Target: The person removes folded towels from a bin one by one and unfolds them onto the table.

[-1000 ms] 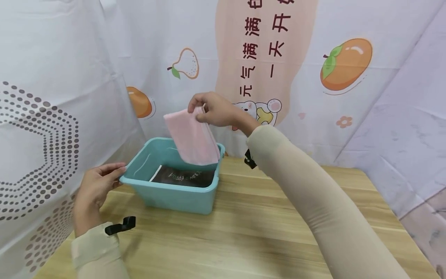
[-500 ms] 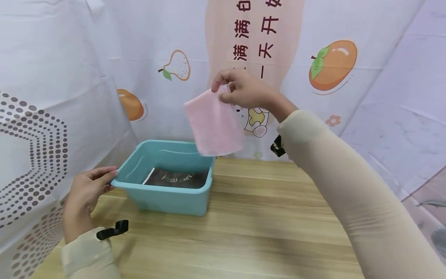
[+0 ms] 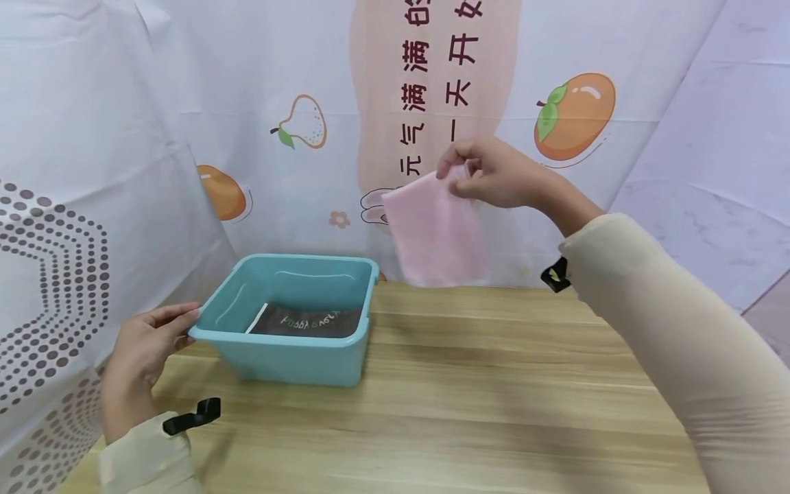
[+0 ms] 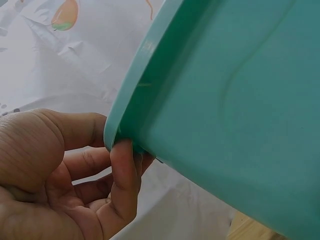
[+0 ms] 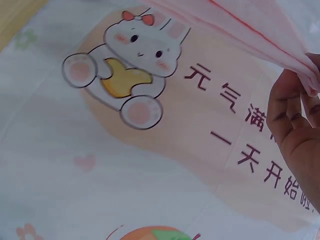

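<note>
A folded pink cloth (image 3: 435,230) hangs in the air to the right of a blue-green plastic basin (image 3: 278,355). My right hand (image 3: 496,175) pinches it by its upper corner between thumb and fingers; in the right wrist view the cloth's layered edges (image 5: 265,37) show between the fingertips. At the basin's left corner, my left hand (image 3: 138,360) grips the rim, and the left wrist view shows thumb and fingers closed round that rim (image 4: 142,55). Inside the basin lies a dark brown flat item (image 3: 308,321) with pale lettering and a white edge.
The basin stands on a wood-grain table (image 3: 444,412), towards the back left. A white printed curtain (image 3: 278,62) with fruit pictures and Chinese characters hangs behind the table. Another dotted curtain (image 3: 74,137) hangs along the left side.
My right hand has lifted the pink cloth up out of the basin and carried it to the right. The left hand keeps hold of the rim. The head view has shifted slightly.
</note>
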Available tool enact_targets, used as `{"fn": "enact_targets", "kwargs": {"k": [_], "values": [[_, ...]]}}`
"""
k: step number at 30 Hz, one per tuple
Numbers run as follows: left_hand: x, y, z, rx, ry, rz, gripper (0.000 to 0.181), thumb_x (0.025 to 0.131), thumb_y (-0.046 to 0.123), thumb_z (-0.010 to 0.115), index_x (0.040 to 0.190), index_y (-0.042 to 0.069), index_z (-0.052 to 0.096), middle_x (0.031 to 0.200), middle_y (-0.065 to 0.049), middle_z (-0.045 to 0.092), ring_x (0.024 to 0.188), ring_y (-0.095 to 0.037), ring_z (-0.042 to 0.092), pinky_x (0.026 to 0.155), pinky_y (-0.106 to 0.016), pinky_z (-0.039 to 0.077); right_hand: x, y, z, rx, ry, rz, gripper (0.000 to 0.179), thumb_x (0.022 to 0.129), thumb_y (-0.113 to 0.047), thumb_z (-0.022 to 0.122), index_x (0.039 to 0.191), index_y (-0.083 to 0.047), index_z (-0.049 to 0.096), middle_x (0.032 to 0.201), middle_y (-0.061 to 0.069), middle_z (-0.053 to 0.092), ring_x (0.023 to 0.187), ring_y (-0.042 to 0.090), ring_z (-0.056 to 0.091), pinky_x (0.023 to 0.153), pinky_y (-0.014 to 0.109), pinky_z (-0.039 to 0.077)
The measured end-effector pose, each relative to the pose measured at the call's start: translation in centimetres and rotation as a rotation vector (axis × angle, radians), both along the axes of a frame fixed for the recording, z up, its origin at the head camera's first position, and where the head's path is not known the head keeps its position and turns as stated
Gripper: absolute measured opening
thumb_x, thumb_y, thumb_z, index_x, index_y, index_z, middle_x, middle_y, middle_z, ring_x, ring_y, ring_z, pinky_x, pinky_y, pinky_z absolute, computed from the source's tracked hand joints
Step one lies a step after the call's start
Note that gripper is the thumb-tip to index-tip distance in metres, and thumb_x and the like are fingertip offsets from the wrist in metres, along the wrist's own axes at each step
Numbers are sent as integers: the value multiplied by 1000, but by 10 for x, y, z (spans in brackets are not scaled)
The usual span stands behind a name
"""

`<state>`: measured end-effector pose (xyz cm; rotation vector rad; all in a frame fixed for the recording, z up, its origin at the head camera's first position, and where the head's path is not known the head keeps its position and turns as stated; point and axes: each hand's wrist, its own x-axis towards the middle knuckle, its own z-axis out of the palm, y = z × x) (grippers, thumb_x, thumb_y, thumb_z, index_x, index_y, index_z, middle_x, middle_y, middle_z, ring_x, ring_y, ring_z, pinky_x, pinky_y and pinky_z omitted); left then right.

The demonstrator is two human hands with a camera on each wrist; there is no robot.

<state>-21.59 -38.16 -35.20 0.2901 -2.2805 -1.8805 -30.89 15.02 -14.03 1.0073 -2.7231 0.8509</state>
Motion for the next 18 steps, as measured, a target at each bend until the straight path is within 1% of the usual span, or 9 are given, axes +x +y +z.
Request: {"fn": "enact_targets", "kwargs": {"k": [3,5,8,10,14,18], "values": [[0,-1,1,-19,-1,4,11,97,21,73,107,19,78,91,13,68,75,-8,65,67,-22,58,6,16,-10,31,36,-20,12,98,-8,65,109,-12,69,104,5,64,92,22,57,74,33,51],[0,-1,1,-23,-6,2,13,97,22,73,108,18,77,93,12,68,75,-8,66,67,-22,58,12,27,-17,51,42,-40,13,97,-8,65,109,-13,69,101,5,64,91,22,56,74,32,51],[1,0,0,-32,-6,-5,16,97,24,72,111,16,76,94,14,66,77,-6,66,68,-21,58,19,40,-30,61,38,-37,15,97,-6,66,108,-14,69,101,5,65,91,21,56,72,30,51],[1,0,0,-29,-4,-8,19,98,24,72,114,15,76,95,15,65,78,-6,66,69,-21,58,24,48,-39,65,42,-19,17,96,-3,66,108,-14,69,103,3,67,89,21,57,71,29,52],[2,0,0,-36,-1,-5,20,98,24,72,115,15,76,96,16,64,79,-5,66,69,-21,58,34,59,-60,68,52,47,19,96,-1,67,107,-16,69,106,-1,69,85,17,60,70,28,52],[2,0,0,-34,1,-3,20,98,23,72,115,15,76,97,16,64,78,-6,66,69,-21,58,49,67,-83,43,40,118,19,95,-3,70,107,-17,70,101,-4,69,79,13,60,68,27,52]]}}
